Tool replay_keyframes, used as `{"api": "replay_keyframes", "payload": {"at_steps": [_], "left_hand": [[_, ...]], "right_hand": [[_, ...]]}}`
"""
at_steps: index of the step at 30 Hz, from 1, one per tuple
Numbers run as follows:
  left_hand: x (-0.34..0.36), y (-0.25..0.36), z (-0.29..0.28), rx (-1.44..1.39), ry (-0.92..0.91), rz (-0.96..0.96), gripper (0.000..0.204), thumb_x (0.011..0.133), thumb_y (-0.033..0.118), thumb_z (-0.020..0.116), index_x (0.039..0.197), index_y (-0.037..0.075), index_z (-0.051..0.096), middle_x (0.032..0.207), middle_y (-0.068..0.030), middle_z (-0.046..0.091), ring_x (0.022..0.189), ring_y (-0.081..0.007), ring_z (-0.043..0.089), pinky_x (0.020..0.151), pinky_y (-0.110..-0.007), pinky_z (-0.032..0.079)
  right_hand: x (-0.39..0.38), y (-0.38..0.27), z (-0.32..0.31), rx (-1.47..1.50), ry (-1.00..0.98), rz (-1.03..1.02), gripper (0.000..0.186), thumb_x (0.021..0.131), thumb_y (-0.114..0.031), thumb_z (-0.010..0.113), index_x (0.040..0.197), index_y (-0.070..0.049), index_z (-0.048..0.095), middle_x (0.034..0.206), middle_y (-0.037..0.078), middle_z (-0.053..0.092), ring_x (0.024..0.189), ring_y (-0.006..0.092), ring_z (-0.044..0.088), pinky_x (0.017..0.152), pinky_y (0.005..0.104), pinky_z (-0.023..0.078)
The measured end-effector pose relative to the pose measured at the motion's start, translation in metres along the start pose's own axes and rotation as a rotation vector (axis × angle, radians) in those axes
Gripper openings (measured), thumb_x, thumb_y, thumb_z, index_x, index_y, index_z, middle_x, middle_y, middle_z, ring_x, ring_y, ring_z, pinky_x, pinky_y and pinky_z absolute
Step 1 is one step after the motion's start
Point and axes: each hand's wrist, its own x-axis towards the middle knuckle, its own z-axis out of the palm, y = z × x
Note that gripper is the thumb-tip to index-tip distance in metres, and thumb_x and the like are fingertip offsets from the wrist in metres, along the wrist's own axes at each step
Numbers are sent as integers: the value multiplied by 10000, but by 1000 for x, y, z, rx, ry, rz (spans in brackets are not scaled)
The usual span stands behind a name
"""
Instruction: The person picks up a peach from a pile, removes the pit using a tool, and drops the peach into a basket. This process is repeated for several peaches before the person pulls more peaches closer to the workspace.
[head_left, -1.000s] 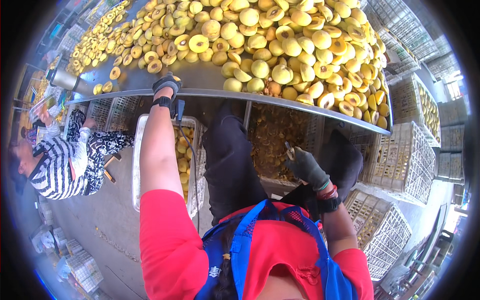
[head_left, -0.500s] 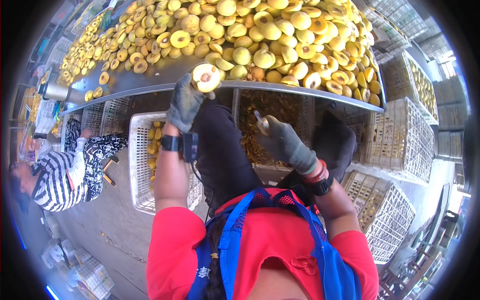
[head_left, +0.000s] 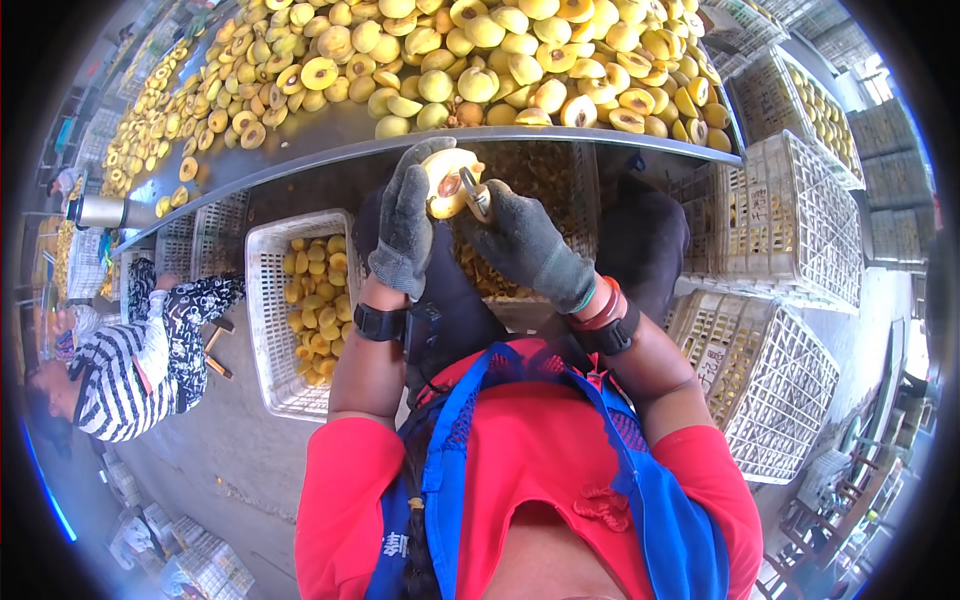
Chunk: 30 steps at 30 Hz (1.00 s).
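My left hand, in a dark grey knitted glove, holds up a halved yellow peach with its cut face and brown pit hollow showing. My right hand, gloved the same way, is closed round the short handle of a small pitting tool. The tool's curved metal end is at the peach's cut face, beside the pit hollow. Both hands are together over my lap, just short of the table edge. Fingers of the right hand partly hide the handle.
A metal table heaped with halved peaches spans the front. At my left stands a white crate partly filled with peach halves. Stacked white crates rise at my right. A person in stripes sits at far left.
My right hand has moved left and up, bringing the tool to the peach half. The left hand has shifted slightly right, off the table edge, and the view has shifted a little.
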Motion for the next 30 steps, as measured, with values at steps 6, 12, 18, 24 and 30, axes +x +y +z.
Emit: {"api": "replay_keyframes", "payload": {"at_steps": [6, 12, 18, 24, 30], "left_hand": [[-11, 13, 29, 251, 216, 128, 472, 986, 380, 330, 1154, 11, 571, 1113, -119, 635, 987, -215, 626, 880, -328, 486], [-10, -8, 29, 160, 312, 179, 478, 974, 410, 373, 1073, 0, 597, 1033, -115, 638, 945, -212, 612, 867, -339, 478], [-5, -13, 27, 236, 255, 256, 525, 981, 441, 338, 1040, -4, 610, 1010, -121, 650, 929, -221, 622, 843, -339, 489], [-2, -11, 20, 223, 127, 298, 522, 985, 429, 332, 1030, -5, 619, 1011, -129, 651, 930, -228, 627, 842, -341, 491], [1, 12, 23, 244, -8, 210, 538, 982, 439, 330, 1024, -10, 624, 994, -141, 662, 929, -230, 638, 835, -337, 500]], "right_hand": [[-5, 1, 10, -13, -24, 186, 215, 834, -126, 624, 984, 5, 543, 822, 250, 623, 787, 387, 636, 641, 411, 488], [-14, 0, 16, 407, -38, 103, 227, 826, -61, 643, 1038, -12, 575, 838, 189, 649, 769, 226, 658, 668, 340, 488], [-14, -9, 14, 286, -18, 21, 215, 851, -43, 605, 1062, -14, 578, 846, 79, 657, 755, 140, 614, 655, 321, 488], [-15, 3, -1, 840, -481, 517, 218, 874, -76, 597, 1087, -40, 568, 765, -27, 579, 556, 62, 514, 480, 221, 406], [-13, 5, -3, 758, -394, 454, 195, 841, -49, 572, 1035, -39, 573, 757, -50, 553, 617, 26, 482, 505, 198, 397]]}}
